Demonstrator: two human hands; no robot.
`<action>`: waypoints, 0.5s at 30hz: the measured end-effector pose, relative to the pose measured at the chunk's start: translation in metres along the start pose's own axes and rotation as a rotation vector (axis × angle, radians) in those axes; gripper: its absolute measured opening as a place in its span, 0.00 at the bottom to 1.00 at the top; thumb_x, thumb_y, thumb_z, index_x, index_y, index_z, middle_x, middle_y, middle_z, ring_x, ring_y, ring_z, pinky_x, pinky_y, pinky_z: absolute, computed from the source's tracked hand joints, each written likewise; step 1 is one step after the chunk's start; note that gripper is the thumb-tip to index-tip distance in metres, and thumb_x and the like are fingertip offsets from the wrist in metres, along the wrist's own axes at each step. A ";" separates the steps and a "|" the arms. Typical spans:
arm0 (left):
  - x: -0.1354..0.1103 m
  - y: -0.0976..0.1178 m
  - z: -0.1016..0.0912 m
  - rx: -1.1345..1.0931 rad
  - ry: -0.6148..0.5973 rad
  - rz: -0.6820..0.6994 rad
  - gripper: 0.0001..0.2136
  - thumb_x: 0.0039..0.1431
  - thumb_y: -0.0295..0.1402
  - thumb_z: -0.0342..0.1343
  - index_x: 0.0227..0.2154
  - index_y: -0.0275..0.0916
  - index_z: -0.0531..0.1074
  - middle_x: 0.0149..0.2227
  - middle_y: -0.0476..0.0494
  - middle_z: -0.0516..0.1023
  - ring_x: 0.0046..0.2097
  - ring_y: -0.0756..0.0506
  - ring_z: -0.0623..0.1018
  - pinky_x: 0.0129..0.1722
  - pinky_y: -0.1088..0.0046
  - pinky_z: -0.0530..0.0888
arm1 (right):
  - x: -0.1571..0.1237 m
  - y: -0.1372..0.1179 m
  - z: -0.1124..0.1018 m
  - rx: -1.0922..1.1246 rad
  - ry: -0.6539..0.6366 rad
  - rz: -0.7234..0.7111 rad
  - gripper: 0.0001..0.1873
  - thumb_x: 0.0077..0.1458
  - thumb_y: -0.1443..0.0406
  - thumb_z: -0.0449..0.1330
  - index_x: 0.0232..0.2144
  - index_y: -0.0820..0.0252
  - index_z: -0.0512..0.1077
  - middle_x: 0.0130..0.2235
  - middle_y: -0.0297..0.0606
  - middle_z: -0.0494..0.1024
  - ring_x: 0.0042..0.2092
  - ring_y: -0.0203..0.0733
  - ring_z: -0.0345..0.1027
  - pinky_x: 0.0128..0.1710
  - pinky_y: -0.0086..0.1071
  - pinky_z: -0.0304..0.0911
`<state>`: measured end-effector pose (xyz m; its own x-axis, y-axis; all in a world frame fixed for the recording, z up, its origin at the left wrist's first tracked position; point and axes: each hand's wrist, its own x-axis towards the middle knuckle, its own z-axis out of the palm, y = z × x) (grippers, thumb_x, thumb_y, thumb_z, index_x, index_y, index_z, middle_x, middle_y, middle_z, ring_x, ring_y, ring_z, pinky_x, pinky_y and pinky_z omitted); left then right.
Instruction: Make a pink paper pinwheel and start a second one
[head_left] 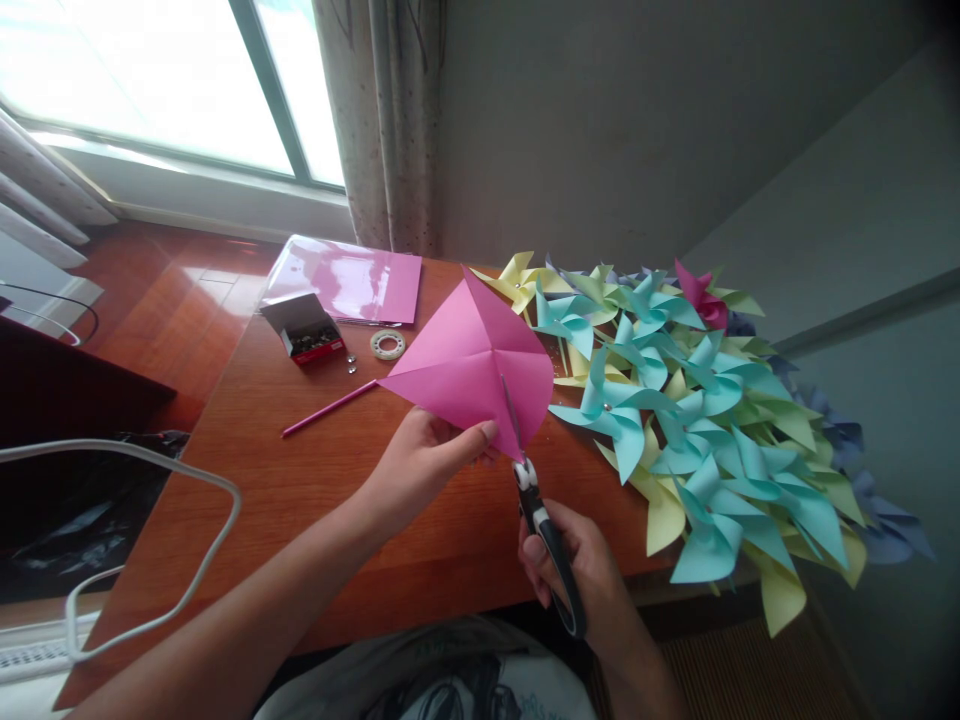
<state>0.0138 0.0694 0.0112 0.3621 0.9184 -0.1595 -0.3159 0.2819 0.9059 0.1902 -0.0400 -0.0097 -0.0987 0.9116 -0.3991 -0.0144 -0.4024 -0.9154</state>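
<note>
My left hand pinches the near edge of a square pink paper sheet with crossed fold lines, holding it above the wooden table. My right hand grips black-handled scissors. Their blades run up into the paper from its near corner along a crease. The paper hides the tips of my left fingers.
A heap of paper pinwheels in blue, yellow, green and pink covers the table's right side. At the back lie a pack of pink sheets, a small open box of pins, a tape roll and a pink straw.
</note>
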 end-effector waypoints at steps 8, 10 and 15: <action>-0.001 0.000 0.001 0.031 0.051 0.024 0.08 0.52 0.33 0.67 0.27 0.34 0.75 0.23 0.49 0.76 0.27 0.50 0.73 0.27 0.77 0.69 | 0.000 0.000 0.003 -0.011 0.039 0.025 0.25 0.52 0.45 0.66 0.29 0.60 0.66 0.19 0.25 0.63 0.18 0.27 0.54 0.16 0.22 0.49; 0.000 -0.001 -0.003 0.044 0.084 0.049 0.09 0.55 0.36 0.66 0.29 0.35 0.75 0.26 0.48 0.76 0.29 0.50 0.73 0.28 0.76 0.69 | 0.000 0.000 0.004 -0.006 0.044 0.024 0.25 0.52 0.45 0.66 0.28 0.60 0.67 0.18 0.25 0.63 0.17 0.27 0.53 0.16 0.22 0.49; 0.003 -0.003 -0.010 -0.005 0.173 0.108 0.10 0.58 0.37 0.63 0.29 0.35 0.74 0.28 0.48 0.75 0.30 0.50 0.72 0.28 0.75 0.69 | 0.000 -0.001 0.003 0.018 0.026 0.025 0.25 0.52 0.46 0.66 0.29 0.61 0.66 0.19 0.25 0.64 0.17 0.26 0.54 0.16 0.21 0.49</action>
<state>0.0073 0.0741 0.0036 0.1704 0.9771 -0.1271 -0.3491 0.1805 0.9195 0.1871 -0.0399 -0.0090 -0.0737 0.9030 -0.4233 -0.0299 -0.4263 -0.9041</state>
